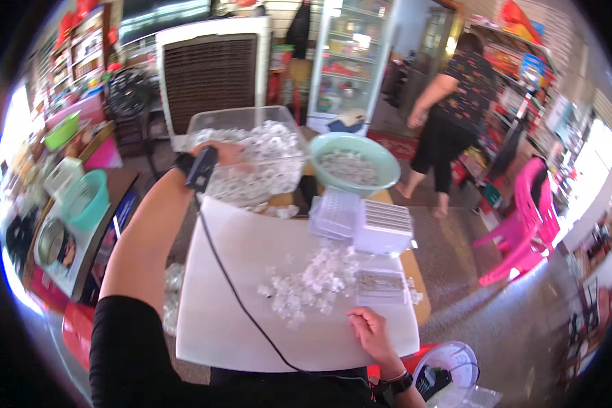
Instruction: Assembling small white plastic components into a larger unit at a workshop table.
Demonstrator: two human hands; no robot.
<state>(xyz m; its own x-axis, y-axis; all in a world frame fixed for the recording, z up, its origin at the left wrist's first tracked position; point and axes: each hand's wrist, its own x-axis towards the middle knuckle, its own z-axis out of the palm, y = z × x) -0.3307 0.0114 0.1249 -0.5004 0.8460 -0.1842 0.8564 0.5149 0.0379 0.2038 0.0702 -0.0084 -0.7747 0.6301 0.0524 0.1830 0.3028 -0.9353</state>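
Note:
My left hand (226, 156) reaches into a clear plastic bin (292, 121) heaped with small white pieces (270, 139). Its fingers are blurred against the heap, so their grip does not show. A black device (202, 168) with a cable is strapped at that wrist. Beside the near right part of the white board (245, 272), my right hand (369, 330) rests with loosely bent fingers and nothing visible in them. Just beyond it lies a shallow clear tray (382, 287) with rows of thin parts. Left of the tray spreads a loose pile of white translucent pieces (313, 282).
Behind the tray stand a white box with a slotted top (385, 228) and stacked clear trays (336, 211). A pale green basin (392, 170) holds more small pieces. Another person (459, 102) walks at the right, near pink chairs (527, 217). A white bucket (466, 360) stands low right.

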